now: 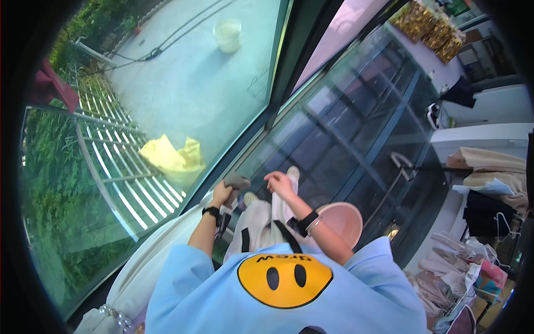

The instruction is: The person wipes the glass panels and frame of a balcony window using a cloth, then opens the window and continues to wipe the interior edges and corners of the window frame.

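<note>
My left hand (221, 193) is closed around a bunched grey cloth (239, 181), close to the lower frame of the large window (222, 106). To its right, above my shoes, is my right hand (280, 183). It holds nothing I can see, and its fingers are loosely bent and a little apart. A pale pink bucket (356, 220) stands beside my right forearm, which covers part of it. Both wrists wear dark bands.
A white curtain (150, 245) hangs at my left, along the glass. Through the window I see a white bucket (227, 36), yellow cloth (175, 156) and metal railings (136, 186). Dark glossy floor (356, 133) stretches ahead. Clothes (495, 172) hang at the right, near a heap of garments (450, 261).
</note>
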`<action>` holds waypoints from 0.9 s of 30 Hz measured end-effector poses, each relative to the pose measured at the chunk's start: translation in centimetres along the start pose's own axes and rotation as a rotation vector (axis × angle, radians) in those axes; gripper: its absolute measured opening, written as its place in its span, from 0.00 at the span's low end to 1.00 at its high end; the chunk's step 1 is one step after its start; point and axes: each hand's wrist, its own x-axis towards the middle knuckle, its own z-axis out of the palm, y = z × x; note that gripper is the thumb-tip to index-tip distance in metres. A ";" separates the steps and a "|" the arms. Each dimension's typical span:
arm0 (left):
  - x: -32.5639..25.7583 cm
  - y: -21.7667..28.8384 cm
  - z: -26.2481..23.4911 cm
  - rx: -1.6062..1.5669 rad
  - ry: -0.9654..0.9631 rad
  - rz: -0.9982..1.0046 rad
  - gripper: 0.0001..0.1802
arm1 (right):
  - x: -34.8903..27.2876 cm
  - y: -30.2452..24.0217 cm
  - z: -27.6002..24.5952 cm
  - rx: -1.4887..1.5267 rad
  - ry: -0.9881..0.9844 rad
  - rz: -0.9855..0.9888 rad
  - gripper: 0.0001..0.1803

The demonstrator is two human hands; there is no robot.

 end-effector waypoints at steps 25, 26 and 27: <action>-9.8 18.6 -3.9 -0.490 -0.063 0.289 0.21 | -8.0 -4.3 -4.5 -0.097 -0.063 0.022 0.36; -10.4 19.2 -4.4 -0.543 -0.073 0.304 0.21 | -7.8 -4.6 -3.9 -0.074 -0.047 0.016 0.37; -10.8 19.6 -4.9 -0.557 -0.058 0.302 0.21 | -7.5 -5.3 -3.5 -0.054 -0.035 0.007 0.37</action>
